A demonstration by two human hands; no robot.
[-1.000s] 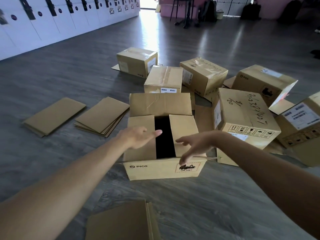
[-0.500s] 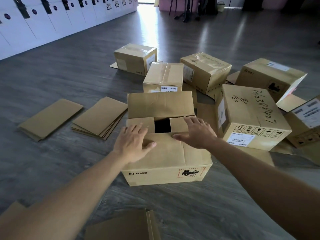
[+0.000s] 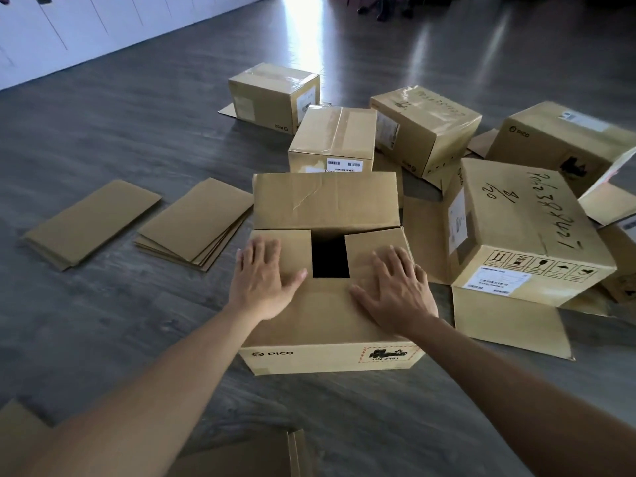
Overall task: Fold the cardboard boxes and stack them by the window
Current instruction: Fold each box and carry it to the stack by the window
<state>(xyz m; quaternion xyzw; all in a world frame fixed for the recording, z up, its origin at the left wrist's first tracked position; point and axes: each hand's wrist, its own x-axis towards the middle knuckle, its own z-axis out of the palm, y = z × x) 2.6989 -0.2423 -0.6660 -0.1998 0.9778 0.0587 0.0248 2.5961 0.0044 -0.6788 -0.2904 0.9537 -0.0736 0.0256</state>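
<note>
A brown PICO cardboard box (image 3: 330,356) stands on the floor in front of me. Its near flap and two side flaps are folded down, leaving a dark gap (image 3: 330,258) between the side flaps. The far flap (image 3: 325,199) stands upright. My left hand (image 3: 263,278) lies flat with straight fingers on the left side of the top. My right hand (image 3: 395,287) presses flat on the right side.
Several closed cardboard boxes crowd the floor behind and to the right, the nearest a large handwritten one (image 3: 523,232). Two piles of flat cardboard sheets (image 3: 196,222) (image 3: 91,222) lie at left. More flat cardboard (image 3: 261,456) lies by my arms. White lockers (image 3: 86,25) line the left wall.
The near flap was folded down over the side flaps. Both hands moved from above the opening to lie flat on the top, spreading apart.
</note>
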